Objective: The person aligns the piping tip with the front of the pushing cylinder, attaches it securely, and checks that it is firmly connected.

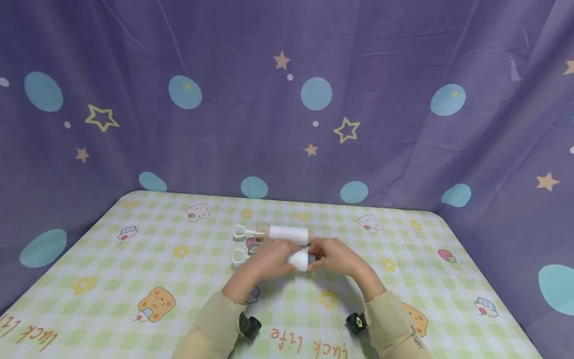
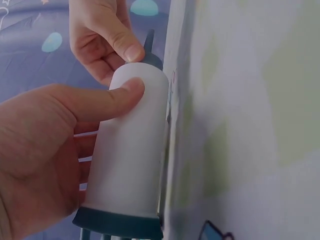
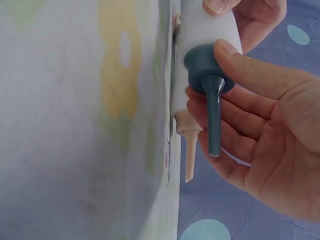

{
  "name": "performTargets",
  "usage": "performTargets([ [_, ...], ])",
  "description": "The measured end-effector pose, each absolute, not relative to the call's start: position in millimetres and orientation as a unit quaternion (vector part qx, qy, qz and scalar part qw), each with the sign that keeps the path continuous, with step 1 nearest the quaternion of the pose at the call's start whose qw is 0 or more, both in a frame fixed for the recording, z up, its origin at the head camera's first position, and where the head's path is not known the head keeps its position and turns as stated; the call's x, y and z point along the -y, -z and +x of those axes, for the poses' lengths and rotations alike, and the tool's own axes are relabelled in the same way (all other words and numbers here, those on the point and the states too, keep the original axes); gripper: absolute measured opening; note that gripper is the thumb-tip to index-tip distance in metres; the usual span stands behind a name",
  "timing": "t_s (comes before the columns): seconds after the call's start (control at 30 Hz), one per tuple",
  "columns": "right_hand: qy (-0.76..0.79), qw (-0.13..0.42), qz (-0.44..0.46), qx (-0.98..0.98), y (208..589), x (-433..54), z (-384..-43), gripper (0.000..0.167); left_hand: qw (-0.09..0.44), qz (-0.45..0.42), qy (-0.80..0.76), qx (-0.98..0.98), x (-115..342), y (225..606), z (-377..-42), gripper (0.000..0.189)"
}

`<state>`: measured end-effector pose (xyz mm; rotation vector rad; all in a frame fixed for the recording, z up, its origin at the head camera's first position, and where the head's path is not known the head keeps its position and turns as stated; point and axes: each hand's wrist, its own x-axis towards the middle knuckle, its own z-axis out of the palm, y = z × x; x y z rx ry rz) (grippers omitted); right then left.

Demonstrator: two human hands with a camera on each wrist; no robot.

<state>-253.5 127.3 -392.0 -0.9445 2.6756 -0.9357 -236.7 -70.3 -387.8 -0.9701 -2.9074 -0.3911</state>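
My left hand [image 1: 271, 259] grips the white barrel of a piping syringe [image 2: 132, 145], its thumb lying along the upper side. At the barrel's right end, my right hand [image 1: 336, 257] pinches the dark teal nozzle cap [image 3: 204, 65] between thumb and fingers. The narrow nozzle [image 3: 214, 120] sticks out past those fingers. A wider teal collar [image 2: 117, 224] rings the other end, and the white looped handle [image 1: 239, 258] points left. Just behind lies a second white syringe [image 1: 289, 234] with a peach collar and peach nozzle [image 3: 190, 157], its looped handle also to the left.
A green-and-white checked cloth [image 1: 179, 279] with cartoon prints covers the table. Behind it hangs a purple curtain [image 1: 251, 124] with stars and blue dots. Small black cameras [image 1: 249, 326] sit at both sleeves.
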Motion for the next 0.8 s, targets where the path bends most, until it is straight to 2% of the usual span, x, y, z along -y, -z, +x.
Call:
performTargets([
  [0.13,0.307,0.088,-0.312,-0.895,392.6,-125.3,-254.0,0.026,0.017,-0.322,0.136,0.937,71.1,392.3,-238.6,0.027],
  [0.33,0.29,0.1,-0.304,-0.902,394.6,-124.3,-252.4,0.024,0.015,-0.324,0.114,0.939,71.2,397.0,-238.1,0.037],
  [0.6,0.284,0.121,-0.29,-0.906,393.5,-125.8,-251.2,0.027,-0.017,-0.299,0.136,0.944,70.3,396.2,-236.3,0.045],
  [0.8,0.281,0.122,-0.28,-0.91,391.7,-126.6,-251.5,0.03,0.003,-0.304,0.143,0.942,71.8,395.3,-237.6,0.047],
])
